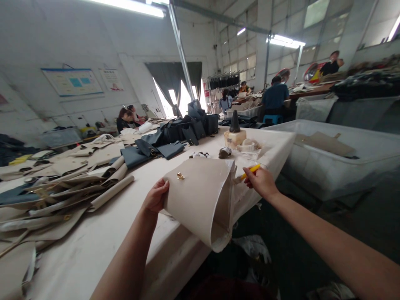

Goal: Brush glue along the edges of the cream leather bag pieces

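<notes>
A beige bag body (196,196) with a small gold clasp (180,176) is tilted over the table's front edge, its open end facing down and towards me. My left hand (156,196) grips its left edge, thumb on the outer face. My right hand (261,182) is closed around a brush with a yellow handle (255,168), its bristle end at the bag's right edge. Whether the bristles touch the edge I cannot tell. Behind the bag stand a block-like pot with a black cone (234,122) on it and a whitish, crusted bowl (248,145).
Beige bag pieces (71,187) are heaped along the left of the pale table (103,246). Dark blue bags (168,137) lie further back. A white plastic bin (368,143) on the right holds beige pieces. Several people sit at work in the background, one in a blue shirt (275,95).
</notes>
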`<state>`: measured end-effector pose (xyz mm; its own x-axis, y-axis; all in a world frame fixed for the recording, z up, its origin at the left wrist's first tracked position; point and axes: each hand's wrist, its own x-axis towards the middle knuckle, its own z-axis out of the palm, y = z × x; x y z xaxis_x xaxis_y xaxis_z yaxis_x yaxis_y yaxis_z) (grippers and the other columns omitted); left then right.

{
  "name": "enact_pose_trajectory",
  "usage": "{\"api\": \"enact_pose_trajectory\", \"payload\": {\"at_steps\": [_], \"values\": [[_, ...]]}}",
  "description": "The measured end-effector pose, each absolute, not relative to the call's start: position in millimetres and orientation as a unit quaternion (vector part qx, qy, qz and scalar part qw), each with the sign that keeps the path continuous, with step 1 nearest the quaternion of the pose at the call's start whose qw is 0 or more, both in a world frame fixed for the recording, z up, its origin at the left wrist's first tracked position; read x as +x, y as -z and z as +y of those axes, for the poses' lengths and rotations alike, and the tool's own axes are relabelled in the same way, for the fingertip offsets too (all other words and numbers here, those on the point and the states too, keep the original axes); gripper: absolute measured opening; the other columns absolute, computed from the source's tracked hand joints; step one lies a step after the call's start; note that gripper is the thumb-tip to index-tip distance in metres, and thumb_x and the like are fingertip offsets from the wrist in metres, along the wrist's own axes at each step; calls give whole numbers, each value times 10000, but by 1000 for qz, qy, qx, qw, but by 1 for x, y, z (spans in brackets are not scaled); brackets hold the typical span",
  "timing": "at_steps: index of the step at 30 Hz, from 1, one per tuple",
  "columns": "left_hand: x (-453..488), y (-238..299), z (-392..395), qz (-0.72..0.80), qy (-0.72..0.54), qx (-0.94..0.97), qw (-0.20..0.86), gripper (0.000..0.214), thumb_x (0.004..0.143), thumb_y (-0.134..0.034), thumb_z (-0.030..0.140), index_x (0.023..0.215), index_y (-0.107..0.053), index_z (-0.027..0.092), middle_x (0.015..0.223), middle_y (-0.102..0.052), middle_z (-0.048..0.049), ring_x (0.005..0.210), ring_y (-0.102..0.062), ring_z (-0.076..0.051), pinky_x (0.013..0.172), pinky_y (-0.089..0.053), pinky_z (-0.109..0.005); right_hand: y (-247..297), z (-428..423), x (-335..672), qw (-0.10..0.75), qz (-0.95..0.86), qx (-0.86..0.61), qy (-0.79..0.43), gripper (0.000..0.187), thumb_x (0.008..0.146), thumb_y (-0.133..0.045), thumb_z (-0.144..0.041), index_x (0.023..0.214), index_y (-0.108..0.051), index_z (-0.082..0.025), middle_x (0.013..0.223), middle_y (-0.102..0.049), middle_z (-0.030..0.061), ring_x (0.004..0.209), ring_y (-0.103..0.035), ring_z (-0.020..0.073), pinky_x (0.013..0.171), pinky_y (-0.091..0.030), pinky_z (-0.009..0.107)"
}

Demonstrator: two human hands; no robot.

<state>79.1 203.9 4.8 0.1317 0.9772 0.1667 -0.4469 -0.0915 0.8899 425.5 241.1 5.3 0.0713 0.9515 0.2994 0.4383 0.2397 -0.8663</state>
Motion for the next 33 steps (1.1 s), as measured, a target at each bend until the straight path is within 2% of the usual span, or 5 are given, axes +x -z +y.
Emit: {"api": "enact_pose_trajectory", "payload": {"at_steps": [11,19,22,27,33], "values": [[76,-11,201,306,-570,453,614,193,622,-752,165,798,-679,138,694,-721,-53,578,-673,-185,538,-550,-244,15,130,430,383,-659,-523,-381,527,814,-431,-605,503,-580,-206,445,-593,26,366,-555,147,388,-454,234],[83,-83,214,390,-366,473,700,387,578,-570,-11,930,-680,108,777,-726,-117,667,-692,-267,597,-566,-331,19,118,426,395,-642,-523,-397,533,796,-437,-616,480,-562,-206,443,-580,25,383,-562,148,408,-459,234],[104,-108,231,463,-338,454,682,321,659,-577,26,958,-677,84,822,-723,-154,676,-691,-274,600,-565,-359,18,122,426,389,-656,-517,-389,527,815,-423,-596,489,-569,-209,427,-570,23,383,-552,149,425,-454,243],[144,-124,269,527,-237,463,672,209,653,-626,27,850,-695,36,744,-713,-189,620,-681,-290,585,-553,-382,21,121,424,397,-658,-508,-389,497,833,-420,-573,527,-567,-210,450,-582,22,390,-552,152,433,-454,250],[170,-127,303,613,-262,430,608,337,532,-454,-65,760,-680,39,641,-694,-152,590,-663,-317,545,-515,-414,26,119,427,406,-632,-509,-421,482,823,-428,-592,579,-551,-195,481,-590,12,394,-563,139,406,-446,225]]}}
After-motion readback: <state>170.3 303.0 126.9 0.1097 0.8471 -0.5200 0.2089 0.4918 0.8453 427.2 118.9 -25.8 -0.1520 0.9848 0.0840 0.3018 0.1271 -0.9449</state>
